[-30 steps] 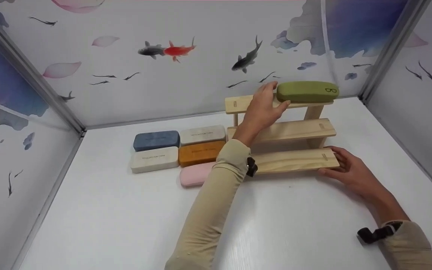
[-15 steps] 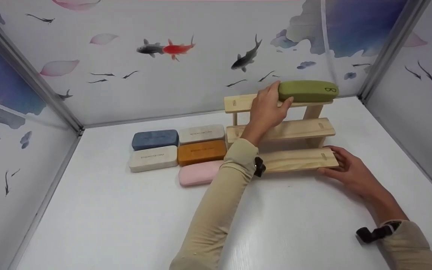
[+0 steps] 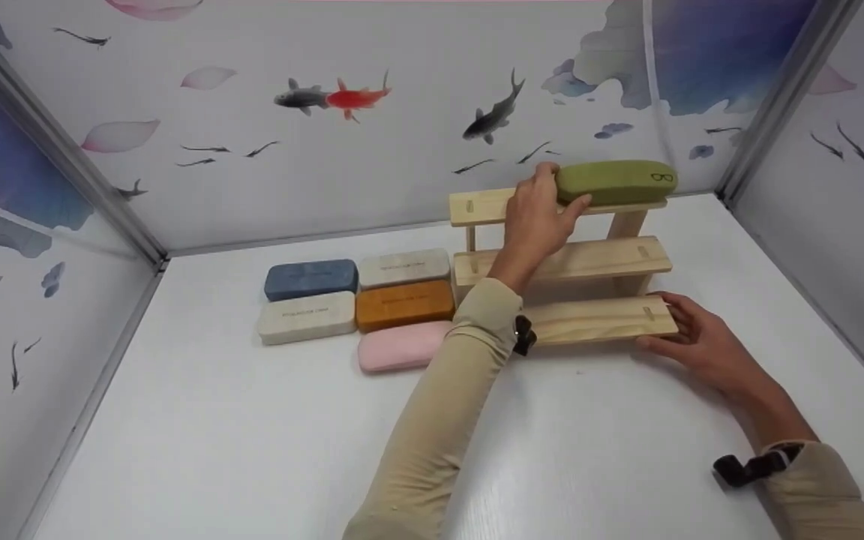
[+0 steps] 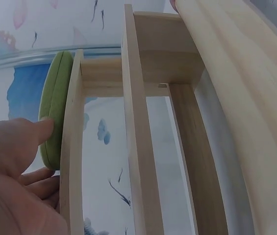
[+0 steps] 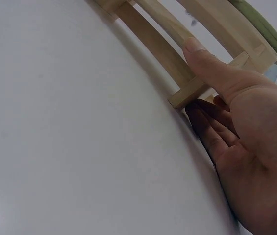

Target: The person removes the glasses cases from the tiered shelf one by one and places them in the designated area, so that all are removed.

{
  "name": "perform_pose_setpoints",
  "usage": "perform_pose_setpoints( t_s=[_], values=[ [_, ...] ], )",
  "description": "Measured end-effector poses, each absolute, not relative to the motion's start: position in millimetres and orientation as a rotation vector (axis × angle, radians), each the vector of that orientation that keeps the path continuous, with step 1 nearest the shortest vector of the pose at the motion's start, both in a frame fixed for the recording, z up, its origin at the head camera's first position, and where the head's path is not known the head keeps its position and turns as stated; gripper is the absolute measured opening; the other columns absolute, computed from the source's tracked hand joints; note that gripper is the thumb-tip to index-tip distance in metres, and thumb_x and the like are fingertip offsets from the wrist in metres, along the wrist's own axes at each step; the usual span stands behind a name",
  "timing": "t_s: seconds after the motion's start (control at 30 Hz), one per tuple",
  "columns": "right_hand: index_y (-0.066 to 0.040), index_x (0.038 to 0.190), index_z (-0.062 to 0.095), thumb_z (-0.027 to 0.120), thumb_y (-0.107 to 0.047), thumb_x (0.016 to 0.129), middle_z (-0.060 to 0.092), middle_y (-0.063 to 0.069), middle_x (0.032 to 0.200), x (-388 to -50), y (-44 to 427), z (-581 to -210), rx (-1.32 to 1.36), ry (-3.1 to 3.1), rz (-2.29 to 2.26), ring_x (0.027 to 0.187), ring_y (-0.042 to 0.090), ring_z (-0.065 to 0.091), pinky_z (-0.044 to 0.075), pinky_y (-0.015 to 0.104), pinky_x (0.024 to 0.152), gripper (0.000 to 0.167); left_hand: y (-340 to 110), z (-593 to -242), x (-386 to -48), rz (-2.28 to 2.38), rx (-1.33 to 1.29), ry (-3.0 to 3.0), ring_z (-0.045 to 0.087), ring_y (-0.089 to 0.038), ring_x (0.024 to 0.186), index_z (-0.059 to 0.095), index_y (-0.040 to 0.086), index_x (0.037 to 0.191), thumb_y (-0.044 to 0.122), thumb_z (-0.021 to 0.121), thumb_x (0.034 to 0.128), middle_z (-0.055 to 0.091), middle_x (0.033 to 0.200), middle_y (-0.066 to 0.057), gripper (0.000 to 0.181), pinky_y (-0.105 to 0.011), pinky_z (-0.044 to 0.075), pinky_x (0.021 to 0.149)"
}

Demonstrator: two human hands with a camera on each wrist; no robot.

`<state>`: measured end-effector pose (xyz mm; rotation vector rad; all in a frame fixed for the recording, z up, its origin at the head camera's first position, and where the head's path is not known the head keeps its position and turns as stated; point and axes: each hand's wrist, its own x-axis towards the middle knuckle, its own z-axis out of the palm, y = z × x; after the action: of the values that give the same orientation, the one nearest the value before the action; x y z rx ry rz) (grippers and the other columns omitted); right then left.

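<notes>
A green glasses case point(image 3: 616, 182) lies on the top board of a three-tier wooden rack point(image 3: 589, 259), towards its right end. My left hand point(image 3: 539, 217) holds the case by its left end, the thumb point(image 4: 42, 129) against the near side and the fingers partly hidden. Down at the bottom board's right end, my right hand point(image 3: 702, 345) grips the rack. Its thumb point(image 5: 197, 49) is on one side of the wood and the other fingers are on the far side, by the tabletop.
Left of the rack lie several more glasses cases: blue point(image 3: 311, 280), two off-white point(image 3: 307, 317), orange point(image 3: 404, 305) and pink point(image 3: 402, 346). My left forearm partly covers the pink one. Printed panels point(image 3: 214, 187) enclose the white table point(image 3: 214, 450) at the back and sides.
My left hand has shifted slightly right and closer round the end of the green glasses case, which has barely moved. The right hand has stayed at the rack's corner.
</notes>
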<state>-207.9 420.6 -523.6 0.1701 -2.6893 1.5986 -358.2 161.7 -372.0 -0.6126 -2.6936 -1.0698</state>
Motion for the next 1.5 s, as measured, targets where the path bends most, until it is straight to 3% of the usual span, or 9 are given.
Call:
perform_pose_setpoints(
  t_s=[0.17, 0.43, 0.67, 1.0, 1.33, 1.5],
  values=[
    [-0.011, 0.166, 0.039, 0.081, -0.028, 0.100, 0.060, 0.008, 0.153, -207, 421, -524, 0.161, -2.700, 1.584, 0.122, -0.007, 0.065, 0.056, 0.010, 0.095, 0.080, 163, -371, -357, -1.146, -0.566, -2.693, 0.071, -0.019, 0.119, 0.049, 0.013, 0.153, 0.046, 0.077, 0.1012, 0.072, 0.137, -0.006, 0.068, -0.032, 0.057, 0.099],
    [-0.012, 0.165, 0.041, 0.082, -0.031, 0.100, 0.060, 0.009, 0.152, -208, 420, -523, 0.157, -2.715, 1.544, 0.123, -0.009, 0.063, 0.054, 0.008, 0.095, 0.079, 163, -370, -357, -1.071, -0.582, -2.680, 0.063, -0.019, 0.136, 0.056, 0.015, 0.156, 0.049, 0.078, 0.0996, 0.066, 0.149, -0.003, 0.070, -0.033, 0.053, 0.111],
    [-0.010, 0.163, 0.042, 0.082, -0.026, 0.100, 0.062, -0.001, 0.147, -211, 420, -523, 0.178, -2.681, 1.608, 0.122, -0.006, 0.065, 0.056, 0.009, 0.096, 0.076, 157, -372, -358, -1.130, -0.635, -2.662, 0.064, -0.016, 0.123, 0.059, 0.015, 0.152, 0.049, 0.077, 0.0999, 0.069, 0.141, -0.001, 0.065, -0.029, 0.053, 0.098],
    [-0.011, 0.164, 0.042, 0.082, -0.026, 0.099, 0.061, 0.001, 0.148, -211, 421, -524, 0.170, -2.684, 1.595, 0.122, -0.007, 0.065, 0.055, 0.008, 0.096, 0.078, 146, -376, -361, -1.434, -0.727, -2.556, 0.065, -0.015, 0.117, 0.052, 0.008, 0.155, 0.037, 0.076, 0.1034, 0.067, 0.142, -0.009, 0.063, -0.023, 0.055, 0.093],
    [-0.010, 0.166, 0.038, 0.082, -0.028, 0.100, 0.056, 0.018, 0.157, -210, 421, -524, 0.153, -2.708, 1.586, 0.122, -0.010, 0.063, 0.054, 0.007, 0.095, 0.081, 140, -380, -363, -1.555, -0.734, -2.420, 0.060, -0.015, 0.141, 0.050, 0.015, 0.156, 0.042, 0.076, 0.1024, 0.063, 0.152, -0.005, 0.066, -0.025, 0.053, 0.112],
    [-0.009, 0.165, 0.039, 0.082, -0.026, 0.100, 0.059, 0.011, 0.154, -210, 421, -524, 0.171, -2.691, 1.596, 0.123, -0.009, 0.064, 0.055, 0.008, 0.096, 0.080, 137, -384, -362, -1.599, -0.754, -2.301, 0.059, -0.012, 0.142, 0.052, 0.014, 0.156, 0.044, 0.077, 0.1016, 0.066, 0.149, -0.004, 0.067, -0.027, 0.049, 0.119]
  ],
)
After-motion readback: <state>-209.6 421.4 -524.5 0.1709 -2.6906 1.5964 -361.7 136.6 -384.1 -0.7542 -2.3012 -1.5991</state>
